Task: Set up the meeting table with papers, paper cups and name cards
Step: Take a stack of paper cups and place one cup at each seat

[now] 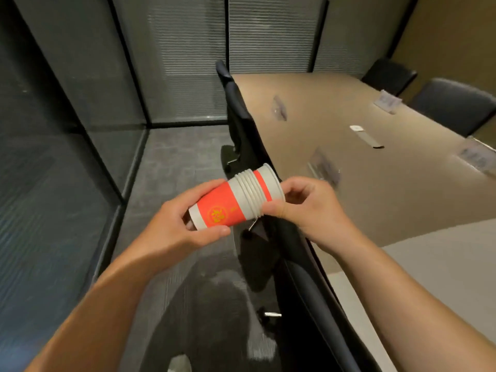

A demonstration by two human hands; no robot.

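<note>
Nested paper cups (236,198), left hand (174,232), right hand (306,208) gripping

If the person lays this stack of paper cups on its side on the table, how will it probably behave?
The stack of paper cups is tapered, so it would likely roll in a curve, not straight. It looks thin-walled and light, since fingers of the left hand and right hand alone hold it. A hard squeeze may dent it.

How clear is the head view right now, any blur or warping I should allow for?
Head view: the stack of cups and both hands, left and right, are fairly sharp; the name cards on the table are smeared, text unreadable; wide-angle warping bends the wall lines and table edge; dim light, with a soft shadow on the carpet below.
</note>
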